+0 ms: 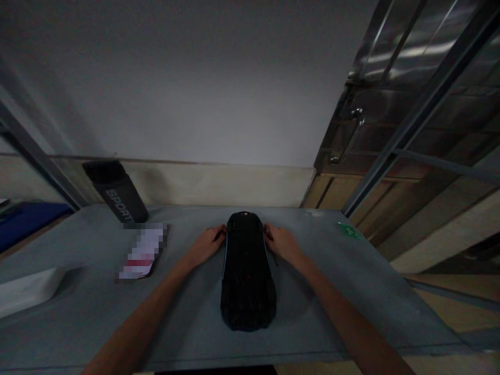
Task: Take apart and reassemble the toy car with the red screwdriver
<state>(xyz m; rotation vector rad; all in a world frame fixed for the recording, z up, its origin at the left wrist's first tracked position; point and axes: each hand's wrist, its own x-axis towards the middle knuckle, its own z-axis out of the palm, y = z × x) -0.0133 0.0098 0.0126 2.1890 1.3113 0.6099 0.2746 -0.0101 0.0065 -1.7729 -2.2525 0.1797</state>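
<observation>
A black toy car [247, 271] lies upside down on the grey table [187, 333], its dark underside facing up and a blue edge showing along its left side. My left hand [206, 244] closes on the car's left side near the far end, by a wheel. On the opposite side, my right hand [282, 241] has its fingers bent against the car's far right wheel area. The fingertips of both hands are partly hidden by the car. A thin dark thing, too dim to name, shows just below my right hand.
Back left stands a dark bottle [122, 195] marked SPORT. In front of it lies a blurred-out flat item [142, 252]. A white object [31, 290] sits at the left edge, and a green wrapper [349, 230] at the right. Metal posts [386, 156] rise at the table's sides.
</observation>
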